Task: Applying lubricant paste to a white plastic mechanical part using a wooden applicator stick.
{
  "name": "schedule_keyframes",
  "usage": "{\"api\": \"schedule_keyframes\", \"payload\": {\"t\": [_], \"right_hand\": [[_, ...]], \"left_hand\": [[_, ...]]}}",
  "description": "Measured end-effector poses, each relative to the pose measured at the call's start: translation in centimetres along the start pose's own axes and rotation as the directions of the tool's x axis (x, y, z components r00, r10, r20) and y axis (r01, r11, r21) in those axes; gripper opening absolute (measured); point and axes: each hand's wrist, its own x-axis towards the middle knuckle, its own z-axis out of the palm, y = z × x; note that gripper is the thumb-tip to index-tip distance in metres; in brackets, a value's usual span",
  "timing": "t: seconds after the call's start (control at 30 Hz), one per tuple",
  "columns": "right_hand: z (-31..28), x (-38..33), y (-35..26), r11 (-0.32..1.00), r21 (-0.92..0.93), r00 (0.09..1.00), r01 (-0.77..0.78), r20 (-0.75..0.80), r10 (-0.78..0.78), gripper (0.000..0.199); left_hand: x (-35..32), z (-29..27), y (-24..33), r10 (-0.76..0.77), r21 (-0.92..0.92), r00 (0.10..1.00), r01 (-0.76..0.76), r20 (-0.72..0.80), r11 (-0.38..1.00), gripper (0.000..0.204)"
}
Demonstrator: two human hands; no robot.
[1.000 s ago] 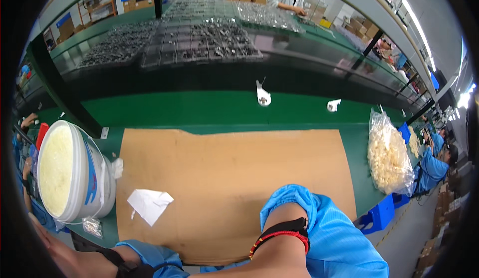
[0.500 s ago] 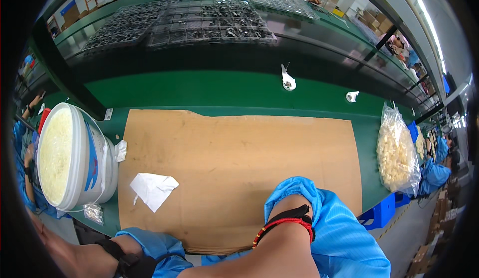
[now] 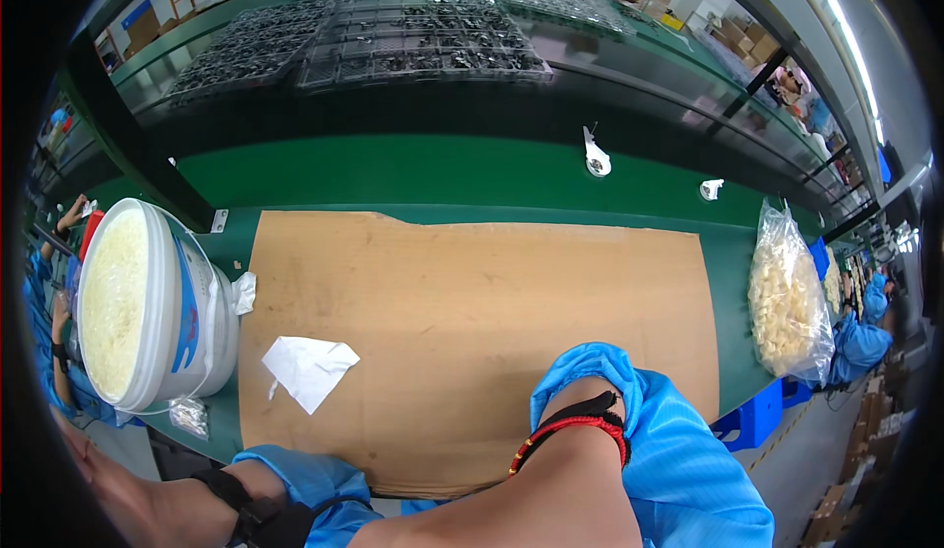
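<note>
My left hand (image 3: 98,469) is at the lower left rim, with a black band round its wrist. Its fingers blur into the dark edge, so what they do is hidden. Nearest to it are a white bucket (image 3: 211,327) tilted in view, filled with pale yellow stuff, and a small clear packet (image 3: 189,416). My right forearm (image 3: 551,504), with red and black bracelets and a rolled blue sleeve, bends back toward me over the near edge; its hand is out of view. A white cloth or paper piece (image 3: 311,371) lies on the brown cardboard sheet (image 3: 492,302), touched by neither hand.
A clear bag of pale yellow pieces (image 3: 787,292) stands at the right. Beyond the cardboard, a green belt (image 3: 413,170) carries small white parts (image 3: 597,158). Trays of dark parts (image 3: 423,42) lie on a shelf above. Blue-sleeved people work at both sides.
The white parts on the belt have shifted right, and another white bit shows by the left post. The whole view has slid slightly; my arms hold nearly the same pose.
</note>
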Motion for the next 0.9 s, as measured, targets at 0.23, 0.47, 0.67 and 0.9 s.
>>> {"api": "schedule_keyframes", "payload": {"t": [0.23,0.47,0.67,0.9], "right_hand": [[-0.1,-0.5,0.0,0.999,0.035,1.0,-0.028,0.003,0.028,0.036],[-0.3,-0.4,-0.1,0.996,0.062,0.998,-0.063,0.008,0.063,0.037],[-0.7,-0.2,-0.3,0.993,0.082,0.996,-0.085,0.014,0.085,0.038],[-0.4,-0.9,-0.2,0.991,0.076,0.994,-0.106,0.016,0.105,0.039]], "left_hand": [[0.3,-0.3,0.1,-0.008,-0.002,1.0,0.008,0.0,1.0,0.021],[0.6,-0.5,0.1,-0.017,-0.011,1.0,0.017,-0.009,1.0,0.022],[0.9,-0.5,0.1,-0.024,-0.022,1.0,0.023,-0.009,0.999,0.023],[1.1,-0.1,-0.4,-0.041,-0.065,0.999,0.04,-0.01,0.997,0.024]]}}
